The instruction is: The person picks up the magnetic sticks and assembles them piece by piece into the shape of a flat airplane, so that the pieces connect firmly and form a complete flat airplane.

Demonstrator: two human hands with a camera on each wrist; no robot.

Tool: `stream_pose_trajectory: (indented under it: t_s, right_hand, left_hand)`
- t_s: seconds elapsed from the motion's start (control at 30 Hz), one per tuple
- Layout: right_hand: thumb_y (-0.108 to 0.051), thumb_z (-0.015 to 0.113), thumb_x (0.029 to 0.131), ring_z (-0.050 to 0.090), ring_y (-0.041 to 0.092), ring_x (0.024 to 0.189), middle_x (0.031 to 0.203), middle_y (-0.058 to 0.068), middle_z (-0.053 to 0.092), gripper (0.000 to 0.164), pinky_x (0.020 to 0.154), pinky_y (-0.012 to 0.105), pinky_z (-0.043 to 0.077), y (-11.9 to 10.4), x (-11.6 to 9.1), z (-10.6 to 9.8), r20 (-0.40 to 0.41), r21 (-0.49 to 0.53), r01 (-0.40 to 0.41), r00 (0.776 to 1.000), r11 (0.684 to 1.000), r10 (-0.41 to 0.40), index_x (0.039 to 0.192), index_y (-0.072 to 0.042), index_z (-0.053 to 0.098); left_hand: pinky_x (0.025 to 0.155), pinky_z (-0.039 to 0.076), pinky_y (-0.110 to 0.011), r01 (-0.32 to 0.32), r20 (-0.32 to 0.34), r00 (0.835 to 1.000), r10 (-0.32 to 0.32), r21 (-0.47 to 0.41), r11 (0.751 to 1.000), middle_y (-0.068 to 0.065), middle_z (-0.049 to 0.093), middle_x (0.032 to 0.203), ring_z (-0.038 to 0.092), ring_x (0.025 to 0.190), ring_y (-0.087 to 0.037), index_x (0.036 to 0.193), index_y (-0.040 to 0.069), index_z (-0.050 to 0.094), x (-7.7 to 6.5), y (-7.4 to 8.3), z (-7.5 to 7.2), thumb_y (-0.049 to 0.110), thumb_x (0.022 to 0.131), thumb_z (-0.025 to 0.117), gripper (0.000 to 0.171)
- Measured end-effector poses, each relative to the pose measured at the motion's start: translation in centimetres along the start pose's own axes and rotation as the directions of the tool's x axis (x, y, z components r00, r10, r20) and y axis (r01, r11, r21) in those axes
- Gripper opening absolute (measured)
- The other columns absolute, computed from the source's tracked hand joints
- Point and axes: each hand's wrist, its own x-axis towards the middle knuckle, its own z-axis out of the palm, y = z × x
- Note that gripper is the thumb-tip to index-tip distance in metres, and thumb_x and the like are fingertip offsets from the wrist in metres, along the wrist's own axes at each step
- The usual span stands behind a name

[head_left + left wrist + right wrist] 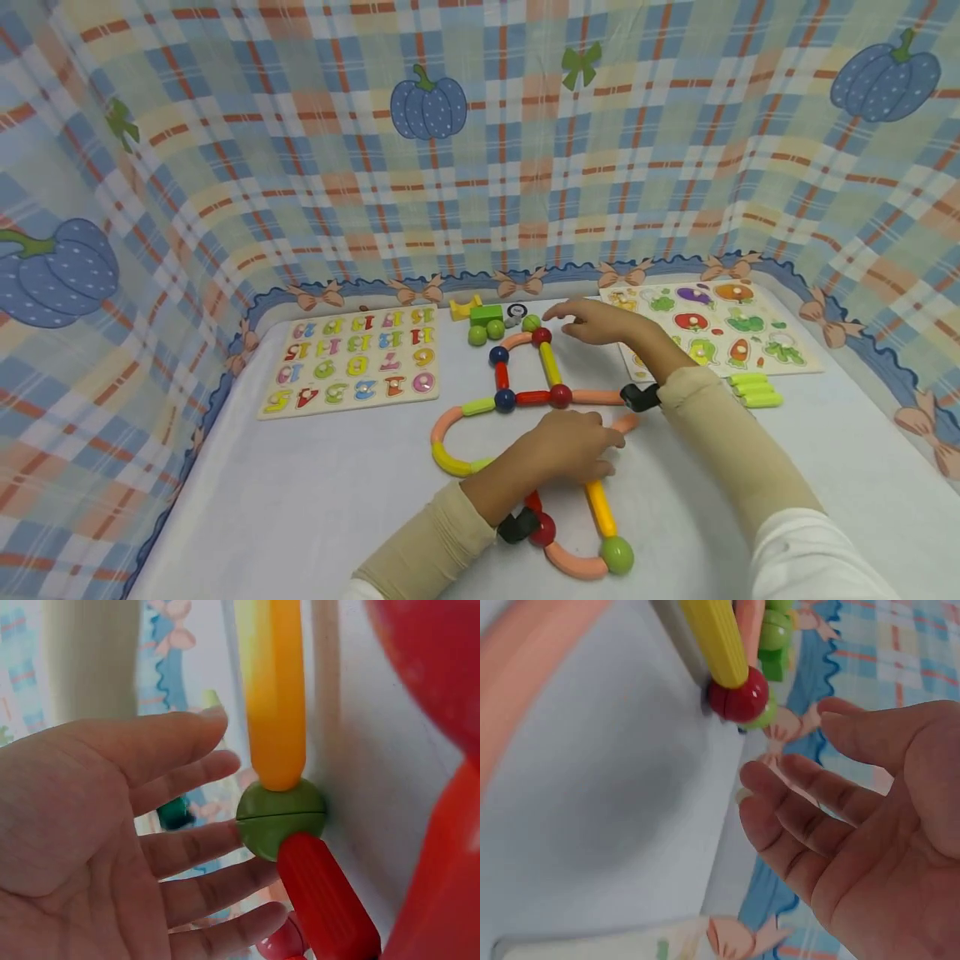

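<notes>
On the white surface lies a connected figure of coloured rods and balls. My left hand point(573, 446) hovers over its near part, fingers loosely spread. In the left wrist view the left fingertips point(259, 922) come close to a green ball point(281, 817) joining an orange rod point(271, 690) and a red rod point(326, 900); whether they touch it I cannot tell. My right hand point(596, 322) is beside the far red ball point(542, 336), which ends a yellow rod point(551, 365). Its relaxed fingers hold nothing in the right wrist view, apart from that ball.
A number puzzle board point(352, 362) lies at left, a vegetable puzzle board point(720, 329) at right. Behind the figure are green balls point(495, 330) and a green block point(486, 314). Light-green rods point(753, 390) lie right of the right forearm. A patterned curtain point(480, 208) surrounds the table.
</notes>
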Motion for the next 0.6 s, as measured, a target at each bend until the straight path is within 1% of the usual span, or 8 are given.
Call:
stream_pose_trajectory:
  t_s: [0.07,0.17,0.27,0.33,0.43,0.5,0.6]
  right_hand:
    - [-0.001,0.044,0.091,0.040,0.036,0.117,0.127,0.019,0.045,0.037,0.093,0.049,0.035,0.1,1.9,0.2,0.044,-0.025,-0.006,0.999,1.000,0.007,0.127,-0.005,0.051]
    - [0.001,0.040,0.088,0.036,0.035,0.120,0.129,0.020,0.042,0.042,0.097,0.050,0.030,0.3,4.1,0.9,0.101,-0.063,-0.051,0.993,0.997,0.057,0.129,-0.008,0.050]
    - [0.003,0.039,0.086,0.040,0.030,0.116,0.127,0.017,0.045,0.045,0.096,0.046,0.032,0.7,5.6,1.7,0.117,-0.072,-0.122,0.985,0.990,0.130,0.127,-0.010,0.053]
    - [0.004,0.039,0.084,0.045,0.028,0.108,0.123,0.016,0.050,0.044,0.093,0.043,0.036,0.9,6.1,2.0,0.109,-0.070,-0.161,0.980,0.984,0.168,0.123,-0.008,0.057]
    - [0.005,0.043,0.083,0.049,0.025,0.097,0.115,0.013,0.056,0.038,0.085,0.039,0.041,1.1,5.8,1.8,0.078,-0.077,-0.189,0.978,0.979,0.195,0.115,-0.006,0.062]
    - [0.004,0.047,0.082,0.049,0.025,0.091,0.110,0.013,0.058,0.034,0.080,0.038,0.042,1.3,4.9,1.5,0.058,-0.093,-0.181,0.981,0.979,0.186,0.110,-0.006,0.063]
    - [0.000,0.053,0.081,0.049,0.023,0.084,0.102,0.010,0.060,0.027,0.075,0.037,0.042,1.6,3.1,1.2,0.013,-0.113,-0.165,0.986,0.980,0.168,0.104,-0.007,0.065]
  left_hand:
    - [0.059,0.042,-0.024,0.003,0.036,0.999,-0.004,0.023,1.000,0.010,0.053,0.098,0.048,0.077,-0.008,0.116,0.037,0.058,0.0,0.3,0.1,0.044,0.082,0.062,0.035]
    - [0.058,0.041,-0.025,0.009,0.053,0.999,-0.013,0.060,0.998,0.008,0.050,0.092,0.047,0.075,-0.010,0.110,0.034,0.061,0.0,0.6,0.2,0.045,0.082,0.062,0.030]
    - [0.057,0.041,-0.026,0.023,0.050,0.998,-0.027,0.088,0.996,0.008,0.050,0.090,0.046,0.075,-0.011,0.106,0.033,0.062,0.1,0.7,0.3,0.047,0.081,0.062,0.029]
    - [0.057,0.041,-0.026,0.027,0.050,0.998,-0.032,0.097,0.995,0.007,0.050,0.091,0.046,0.075,-0.011,0.105,0.033,0.063,0.2,0.6,0.4,0.047,0.081,0.062,0.028]
    - [0.058,0.041,-0.026,0.031,0.065,0.997,-0.036,0.090,0.995,0.007,0.050,0.092,0.046,0.075,-0.011,0.105,0.033,0.063,0.0,0.6,0.4,0.047,0.081,0.061,0.028]
    - [0.059,0.041,-0.026,0.029,0.072,0.997,-0.035,0.087,0.996,0.007,0.050,0.093,0.045,0.075,-0.011,0.106,0.033,0.062,-0.2,0.6,0.4,0.047,0.081,0.061,0.028]
    - [0.059,0.040,-0.025,0.026,0.086,0.996,-0.032,0.071,0.997,0.008,0.050,0.093,0.046,0.075,-0.011,0.108,0.033,0.062,-0.6,0.6,0.4,0.046,0.081,0.062,0.030]
